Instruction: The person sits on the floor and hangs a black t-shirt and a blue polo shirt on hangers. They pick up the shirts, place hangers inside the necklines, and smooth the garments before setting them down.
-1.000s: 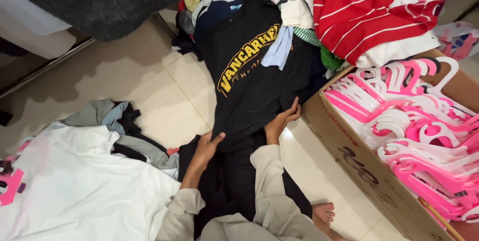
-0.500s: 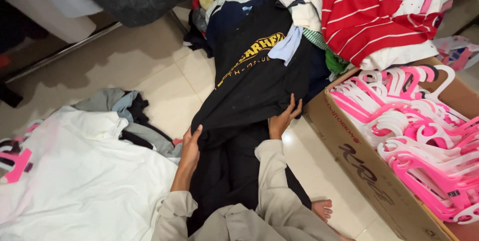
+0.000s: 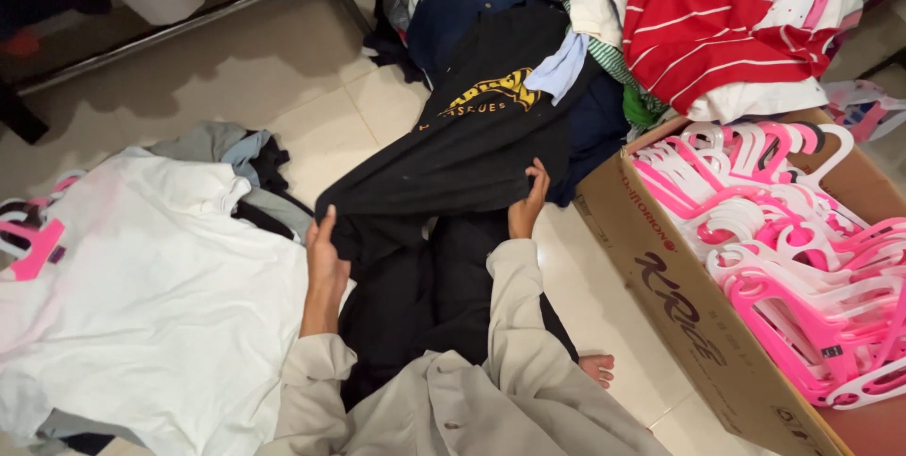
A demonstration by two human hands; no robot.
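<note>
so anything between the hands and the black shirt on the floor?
Nothing visible. The left hand grips the black shirt at its near left edge, and the right hand grips its near right edge. The white shirt lies off to the left.

- We see a room with soft, even light that seems to come from above.
- The pale floor tiles look bright, with a faint shine but no hard glare.
- A big dark shadow sits at the top left, under the metal rail.
- The black shirt is so dark that we can hardly see its folds.
- The pink hangers look sharp and bright.
- The picture is mostly clear; the corners look a little soft and stretched.
</note>
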